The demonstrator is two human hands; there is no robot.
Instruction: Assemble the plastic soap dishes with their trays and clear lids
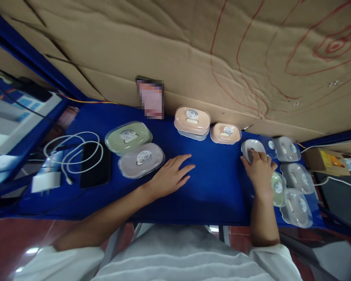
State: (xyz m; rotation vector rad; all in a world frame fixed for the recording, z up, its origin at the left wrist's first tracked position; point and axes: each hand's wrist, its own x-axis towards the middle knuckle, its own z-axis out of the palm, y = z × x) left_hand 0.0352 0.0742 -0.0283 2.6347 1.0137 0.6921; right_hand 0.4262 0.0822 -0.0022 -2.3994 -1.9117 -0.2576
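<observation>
My left hand point(174, 171) hovers over the blue tabletop, fingers spread and nothing in them, just right of a mauve lidded plastic box point(142, 160). Behind that box lies a green lidded box point(128, 137). At the right, my right hand point(260, 169) is closed over the near side of a pale grey plastic box point(251, 145); the hand partly hides it. Close by this hand are a clear lid-like piece point(269, 145), a green box point(277, 189) and several grey boxes point(296, 207). Along the back sit stacked peach boxes point(192, 120) and another peach box point(226, 132).
A phone point(150, 99) leans on the cardboard wall point(187, 74) at the back. To the left lie a black flat device point(95, 166), a coiled white cable point(82, 134) and a white charger point(46, 182). A cardboard carton point(324, 162) stands at the far right.
</observation>
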